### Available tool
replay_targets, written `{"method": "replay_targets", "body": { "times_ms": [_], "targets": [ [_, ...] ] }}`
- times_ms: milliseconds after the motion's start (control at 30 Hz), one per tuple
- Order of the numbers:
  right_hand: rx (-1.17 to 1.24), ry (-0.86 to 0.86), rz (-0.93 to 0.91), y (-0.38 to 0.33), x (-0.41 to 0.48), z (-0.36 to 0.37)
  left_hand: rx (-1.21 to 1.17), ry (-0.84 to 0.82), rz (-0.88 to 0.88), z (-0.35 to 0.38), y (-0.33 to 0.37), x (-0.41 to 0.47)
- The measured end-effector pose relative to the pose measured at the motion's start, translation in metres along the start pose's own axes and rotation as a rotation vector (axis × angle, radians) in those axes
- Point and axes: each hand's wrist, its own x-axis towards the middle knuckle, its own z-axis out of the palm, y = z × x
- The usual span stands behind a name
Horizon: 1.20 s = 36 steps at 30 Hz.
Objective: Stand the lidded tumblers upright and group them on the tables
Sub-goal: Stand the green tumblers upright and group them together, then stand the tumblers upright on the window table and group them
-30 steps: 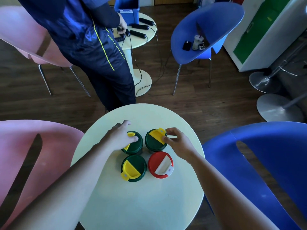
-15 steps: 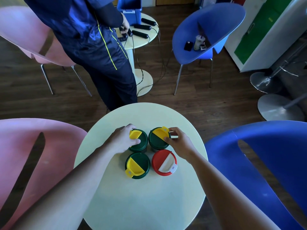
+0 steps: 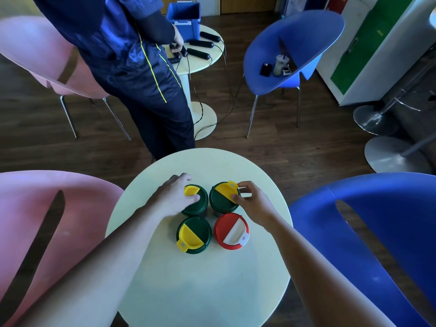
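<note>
Several lidded tumblers stand upright in a tight square on the round pale table [image 3: 200, 289]. The back left green tumbler [image 3: 199, 205] has a yellow flap, and my left hand [image 3: 174, 199] grips its lid from the left. The back right green tumbler [image 3: 221, 199] also has a yellow flap; my right hand [image 3: 251, 204] pinches that flap at its right rim. In front stand a green tumbler with a yellow flap [image 3: 194, 234] and a red tumbler with a white flap [image 3: 231, 231], both untouched.
A person in dark blue clothes [image 3: 132, 67] stands just beyond the table at a second round table [image 3: 200, 57] with black cables and a blue box [image 3: 182, 16]. Pink chairs [image 3: 35, 232] are on the left, blue chairs [image 3: 377, 232] on the right.
The view shifted slightly. Both hands stay on the back pair of tumblers; my right fingers have closed more onto the yellow flap of the back right one.
</note>
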Motion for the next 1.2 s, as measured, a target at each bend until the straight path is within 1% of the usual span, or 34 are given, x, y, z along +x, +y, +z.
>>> {"method": "replay_targets", "body": {
  "times_ms": [233,400,533,633,867,1033,1200],
  "targets": [
    [-0.217,-0.014,-0.069,-0.017,-0.004,-0.027,0.037,0.105,0.073,-0.021,0.026,-0.001],
    [-0.399,-0.027,-0.179,-0.046,-0.014,-0.060,0.085,0.135,0.126,-0.046,0.057,0.001],
    [-0.573,0.030,-0.309,-0.070,-0.027,-0.086,0.233,0.118,0.165,-0.073,0.087,-0.003],
    [-0.607,0.117,-0.366,-0.087,-0.042,-0.100,0.353,0.121,0.221,-0.091,0.111,-0.009],
    [-0.661,0.303,-0.364,-0.105,-0.093,-0.119,0.520,0.116,0.355,-0.110,0.155,-0.038],
    [-0.714,0.384,-0.277,-0.102,-0.144,-0.127,0.579,0.133,0.487,-0.107,0.178,-0.067],
    [-0.734,0.470,-0.133,-0.079,-0.204,-0.139,0.608,0.146,0.641,-0.089,0.215,-0.098]
  ]
}}
